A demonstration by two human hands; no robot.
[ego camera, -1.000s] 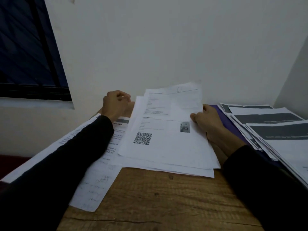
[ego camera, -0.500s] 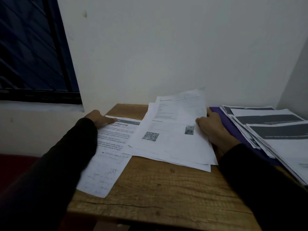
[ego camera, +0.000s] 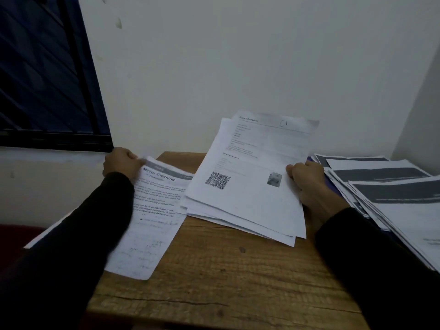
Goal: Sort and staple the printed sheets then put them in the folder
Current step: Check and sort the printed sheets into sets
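A worn wooden surface [ego camera: 214,270] stands in a corner of white wall, its near part bare. The QR-code stack [ego camera: 242,191] lies at the middle, the right hand [ego camera: 307,179] gripping its right edge with curled fingers. Left of that stack, the left hand [ego camera: 120,164] pinches the top corner of the "Mirror Cleaning" sheet [ego camera: 154,210], which overhangs the surface's left edge; dark-banded sheets [ego camera: 392,186] lie fanned to the right.

A wooden table [ego camera: 221,282] with visible grain, cracks and small knots is set into a corner formed by a plain white wall [ego camera: 238,67] behind and a second wall [ego camera: 421,129] at the right. A dark window [ego camera: 40,75] with a black frame is seen at the upper left above a pale sill [ego camera: 47,156]. The room is dimly lit, and a few small marks are seen on the white wall
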